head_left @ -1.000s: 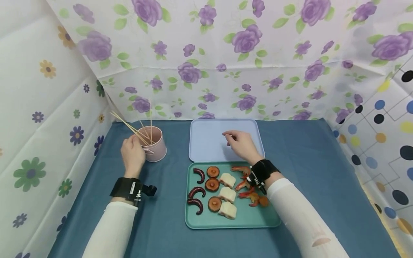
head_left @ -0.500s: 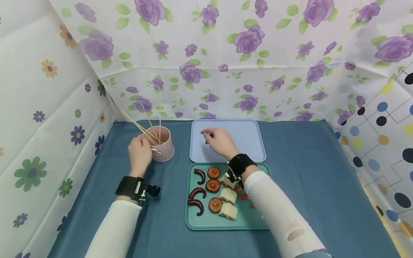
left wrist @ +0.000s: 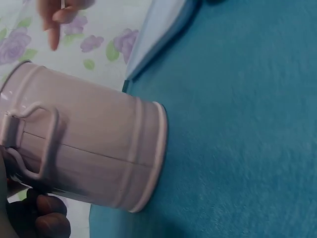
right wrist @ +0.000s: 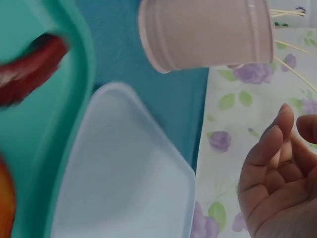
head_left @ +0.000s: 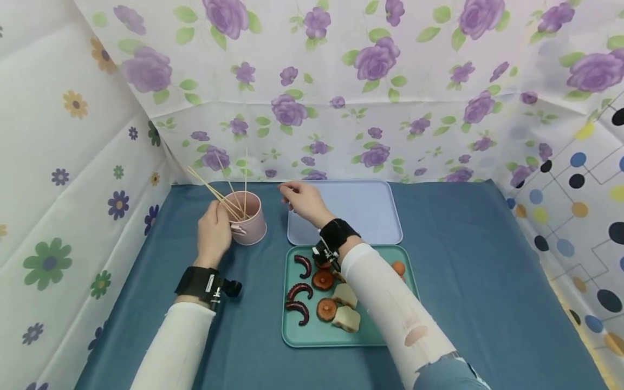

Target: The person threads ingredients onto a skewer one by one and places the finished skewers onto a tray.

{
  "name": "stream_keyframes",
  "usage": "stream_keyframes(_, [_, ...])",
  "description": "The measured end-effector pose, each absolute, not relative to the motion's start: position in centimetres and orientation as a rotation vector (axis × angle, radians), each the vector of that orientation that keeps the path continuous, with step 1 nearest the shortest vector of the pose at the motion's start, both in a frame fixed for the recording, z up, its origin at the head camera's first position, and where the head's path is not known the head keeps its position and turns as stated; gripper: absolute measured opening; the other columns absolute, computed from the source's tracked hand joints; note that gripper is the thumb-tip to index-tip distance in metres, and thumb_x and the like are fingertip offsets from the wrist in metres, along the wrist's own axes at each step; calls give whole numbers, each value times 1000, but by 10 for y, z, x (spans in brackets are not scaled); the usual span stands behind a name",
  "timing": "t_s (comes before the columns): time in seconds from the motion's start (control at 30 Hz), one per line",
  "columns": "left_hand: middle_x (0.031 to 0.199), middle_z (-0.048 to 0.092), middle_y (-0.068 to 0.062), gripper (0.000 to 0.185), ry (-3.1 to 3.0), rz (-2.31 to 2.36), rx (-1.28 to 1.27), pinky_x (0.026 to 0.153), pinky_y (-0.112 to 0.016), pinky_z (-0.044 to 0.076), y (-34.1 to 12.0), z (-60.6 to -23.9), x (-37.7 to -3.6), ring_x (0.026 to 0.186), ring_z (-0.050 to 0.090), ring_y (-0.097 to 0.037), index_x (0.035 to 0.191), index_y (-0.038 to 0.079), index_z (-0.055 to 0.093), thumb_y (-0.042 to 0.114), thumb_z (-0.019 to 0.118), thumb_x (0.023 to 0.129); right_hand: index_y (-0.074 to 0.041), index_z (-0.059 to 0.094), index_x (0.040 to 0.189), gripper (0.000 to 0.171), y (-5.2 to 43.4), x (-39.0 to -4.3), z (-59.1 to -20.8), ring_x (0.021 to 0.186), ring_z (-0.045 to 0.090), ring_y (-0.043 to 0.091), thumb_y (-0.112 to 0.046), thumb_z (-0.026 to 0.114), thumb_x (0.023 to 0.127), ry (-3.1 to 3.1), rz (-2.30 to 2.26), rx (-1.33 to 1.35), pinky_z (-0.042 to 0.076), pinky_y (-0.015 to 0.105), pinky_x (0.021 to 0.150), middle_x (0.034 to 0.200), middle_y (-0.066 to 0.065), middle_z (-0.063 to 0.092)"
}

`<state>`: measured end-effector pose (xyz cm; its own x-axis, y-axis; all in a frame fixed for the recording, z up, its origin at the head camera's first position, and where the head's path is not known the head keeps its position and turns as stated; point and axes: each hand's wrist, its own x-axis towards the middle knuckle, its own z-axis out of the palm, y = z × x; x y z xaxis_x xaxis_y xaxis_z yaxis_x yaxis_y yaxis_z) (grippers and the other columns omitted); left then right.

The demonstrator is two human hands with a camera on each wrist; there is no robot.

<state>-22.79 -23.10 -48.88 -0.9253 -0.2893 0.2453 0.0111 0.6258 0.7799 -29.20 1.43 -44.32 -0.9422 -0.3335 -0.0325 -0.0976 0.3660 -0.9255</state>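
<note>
While our left hand steadies the pink cup of skewers on the desk, our right hand, fingers loosely curled and empty, has swung from the lavender tray toward the cup.

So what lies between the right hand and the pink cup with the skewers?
Nothing: in the head view only bare blue tablecloth separates the right hand from the pink cup.

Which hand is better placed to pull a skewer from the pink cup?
Right. The right hand hovers empty beside the skewers, while the left hand grips the pink cup.
</note>
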Motion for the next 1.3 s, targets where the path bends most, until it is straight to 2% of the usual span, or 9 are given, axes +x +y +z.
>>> stream_keyframes(0.03, [122, 65, -28, 51, -2507, -1194, 221, 95, -62, 44, -231, -489, -229, 111, 61, -46, 132, 0, 61, 35, 27, 118, -13, 68, 142, 37, 13, -293, -442, 87, 67, 30, -34, 53, 115, 2374, -1644, -369, 54, 49, 82, 98, 8, 71])
stream_keyframes(0.1, [120, 65, -28, 50, -2505, -1175, 218, 94, -63, 44, -231, -490, -230, 110, 61, -47, 130, 0, 61, 35, 26, 117, -11, 67, 144, 39, 9, -296, -441, 86, 67, 27, -34, 55, 114, 2331, -1676, -360, 55, 49, 83, 101, 7, 71])
stream_keyframes(0.3, [120, 65, -28, 51, -2527, -1154, 230, 92, -65, 45, -231, -492, -230, 109, 62, -49, 131, 3, 59, 37, 24, 117, -5, 66, 144, 41, -3, -298, -443, 95, 70, 34, -31, 55, 115, 2356, -1611, -413, 53, 31, 76, 105, 8, 72])
stream_keyframes(0.53, [122, 65, -28, 52, -2556, -1145, 251, 90, -65, 45, -232, -492, -228, 108, 63, -48, 134, 5, 58, 39, 22, 117, -10, 70, 139, 41, -23, -302, -440, 80, 61, 23, -39, 56, 113, 2424, -1589, -443, 45, 31, 70, 99, 5, 70])
stream_keyframes(0.63, [124, 65, -28, 53, -2573, -1140, 254, 91, -65, 45, -232, -491, -228, 110, 63, -49, 136, 5, 57, 40, 22, 117, -12, 70, 140, 40, -31, -303, -438, 84, 62, 19, -39, 57, 113, 2465, -1567, -461, 47, 32, 74, 106, 6, 73])
stream_keyframes(0.77, [126, 65, -29, 53, -2592, -1127, 257, 94, -66, 45, -233, -490, -227, 115, 62, -51, 136, 5, 57, 40, 22, 117, -11, 70, 142, 40, -39, -302, -436, 103, 68, 18, -36, 57, 113, 2483, -1548, -485, 53, 34, 87, 121, 8, 74])
stream_keyframes(0.87, [125, 65, -29, 52, -2594, -1117, 254, 93, -67, 45, -233, -488, -227, 114, 63, -51, 134, 5, 57, 39, 22, 117, -11, 71, 141, 40, -45, -303, -435, 111, 69, 19, -36, 58, 113, 2507, -1533, -499, 54, 34, 93, 125, 6, 74])
stream_keyframes(1.1, [117, 66, -29, 51, -2598, -1102, 244, 84, -64, 45, -234, -487, -226, 103, 64, -49, 133, 5, 57, 40, 22, 117, -13, 71, 140, 38, -56, -311, -431, 111, 69, 17, -36, 58, 113, 2541, -1510, -535, 53, 31, 93, 126, 4, 74])
stream_keyframes(1.3, [111, 67, -26, 53, -2628, -1064, 253, 75, -59, 45, -234, -489, -227, 91, 63, -45, 133, 8, 57, 42, 20, 117, -12, 67, 146, 41, -61, -314, -427, 107, 68, 20, -35, 57, 113, 2531, -1551, -526, 53, 36, 90, 124, 7, 73])
